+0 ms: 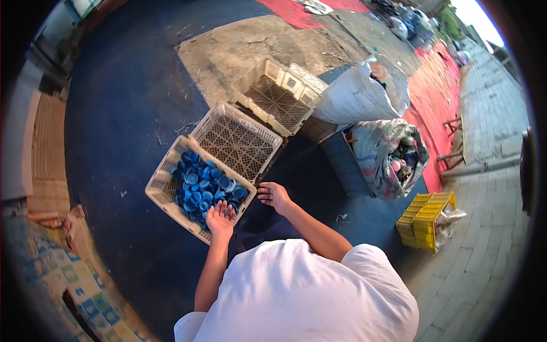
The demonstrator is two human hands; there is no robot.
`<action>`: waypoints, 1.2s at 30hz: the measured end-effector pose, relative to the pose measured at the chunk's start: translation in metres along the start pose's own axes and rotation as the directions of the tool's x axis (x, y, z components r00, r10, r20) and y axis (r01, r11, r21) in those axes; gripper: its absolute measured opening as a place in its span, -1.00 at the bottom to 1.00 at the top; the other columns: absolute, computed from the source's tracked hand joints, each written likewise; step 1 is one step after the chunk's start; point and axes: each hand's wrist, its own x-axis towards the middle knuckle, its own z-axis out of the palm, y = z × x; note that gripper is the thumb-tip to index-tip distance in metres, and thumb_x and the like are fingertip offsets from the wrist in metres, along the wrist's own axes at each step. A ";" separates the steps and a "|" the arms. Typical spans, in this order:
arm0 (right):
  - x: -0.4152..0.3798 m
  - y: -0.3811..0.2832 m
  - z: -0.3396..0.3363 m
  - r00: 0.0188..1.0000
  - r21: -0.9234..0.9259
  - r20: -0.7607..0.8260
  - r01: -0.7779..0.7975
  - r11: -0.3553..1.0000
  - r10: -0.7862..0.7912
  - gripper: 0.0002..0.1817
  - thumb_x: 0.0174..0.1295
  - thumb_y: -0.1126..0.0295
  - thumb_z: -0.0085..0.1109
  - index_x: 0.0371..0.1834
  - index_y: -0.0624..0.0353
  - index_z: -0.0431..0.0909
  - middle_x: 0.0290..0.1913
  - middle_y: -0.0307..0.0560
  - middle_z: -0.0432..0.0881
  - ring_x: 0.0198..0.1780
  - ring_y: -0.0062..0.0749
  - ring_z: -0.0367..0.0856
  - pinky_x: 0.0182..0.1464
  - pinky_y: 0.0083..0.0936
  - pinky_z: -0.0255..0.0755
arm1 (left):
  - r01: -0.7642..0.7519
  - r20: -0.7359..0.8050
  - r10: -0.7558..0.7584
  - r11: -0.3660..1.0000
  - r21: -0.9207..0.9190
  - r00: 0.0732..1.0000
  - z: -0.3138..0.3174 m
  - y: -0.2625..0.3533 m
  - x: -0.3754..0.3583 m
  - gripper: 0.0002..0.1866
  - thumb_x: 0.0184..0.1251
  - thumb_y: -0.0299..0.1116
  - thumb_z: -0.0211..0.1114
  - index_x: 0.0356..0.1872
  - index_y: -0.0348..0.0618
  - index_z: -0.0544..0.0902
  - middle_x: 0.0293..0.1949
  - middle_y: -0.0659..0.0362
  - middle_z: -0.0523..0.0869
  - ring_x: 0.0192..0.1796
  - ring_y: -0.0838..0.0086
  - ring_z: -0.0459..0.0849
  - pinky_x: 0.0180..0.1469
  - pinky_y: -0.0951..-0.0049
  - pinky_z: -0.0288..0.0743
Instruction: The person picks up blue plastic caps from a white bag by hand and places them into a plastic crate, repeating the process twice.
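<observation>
A cream plastic crate [164, 195] holds a heap of blue bottle caps [200, 185] in front of me. My left hand [221, 222] is over its near edge, palm turned up and fingers spread among the nearest caps, with nothing gripped in it. Just outside the crate's right corner is my right hand [273, 195], its fingers stretched out and apart, holding nothing. A second cream crate [233, 139], with a lattice bottom, stands against the far side of the first one.
Behind these stands another cream crate [279, 100]. To the right are a stuffed white sack [356, 94] and an open patterned sack [376, 151] with mixed pieces inside. A yellow crate [419, 225] stands on the paving, and blue sheeting [125, 114] covers the ground.
</observation>
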 end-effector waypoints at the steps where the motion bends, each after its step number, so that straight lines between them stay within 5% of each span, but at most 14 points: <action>1: -0.002 -0.006 -0.009 1.000 0.030 -0.016 0.027 0.999 -0.026 -0.68 0.43 0.21 0.05 0.09 0.09 0.65 -0.14 -0.24 0.73 -0.19 -0.41 0.72 -0.06 -0.38 0.57 | 0.023 0.000 -0.023 0.999 0.039 1.000 0.013 -0.003 0.006 -0.60 0.55 -0.01 0.09 0.10 -0.08 0.62 0.04 0.23 0.74 0.05 0.28 0.69 0.10 0.17 0.57; 16: -0.015 -0.087 -0.192 0.937 0.335 -0.320 0.248 0.909 -0.138 -0.72 0.47 0.20 0.11 0.07 0.07 0.67 -0.07 -0.14 0.75 -0.16 -0.39 0.75 -0.09 -0.44 0.62 | 0.235 0.073 -0.294 0.869 0.435 0.953 0.220 -0.141 0.089 -0.65 0.52 -0.07 0.10 0.01 -0.07 0.68 -0.03 0.21 0.78 0.01 0.27 0.73 0.09 0.14 0.58; 26: -0.023 -0.164 -0.326 0.814 0.241 -0.524 0.422 0.874 -0.249 -0.70 0.46 0.21 0.09 0.09 0.09 0.66 -0.12 -0.14 0.78 -0.23 -0.45 0.76 -0.17 -0.52 0.60 | 0.344 0.091 -0.479 0.738 0.580 0.873 0.351 -0.288 0.118 -0.66 0.50 -0.10 0.14 0.06 -0.08 0.68 0.02 0.19 0.77 0.05 0.27 0.73 0.14 0.15 0.60; 36: -0.020 -0.237 -0.387 0.682 0.160 -0.673 0.512 0.844 -0.286 -0.73 0.47 0.26 0.11 0.09 0.10 0.67 -0.12 -0.16 0.78 -0.21 -0.50 0.74 -0.17 -0.58 0.53 | 0.369 0.032 -0.561 0.584 0.723 0.827 0.447 -0.360 0.158 -0.68 0.51 -0.13 0.12 0.04 -0.07 0.69 -0.10 0.20 0.78 -0.09 0.33 0.73 0.11 0.20 0.60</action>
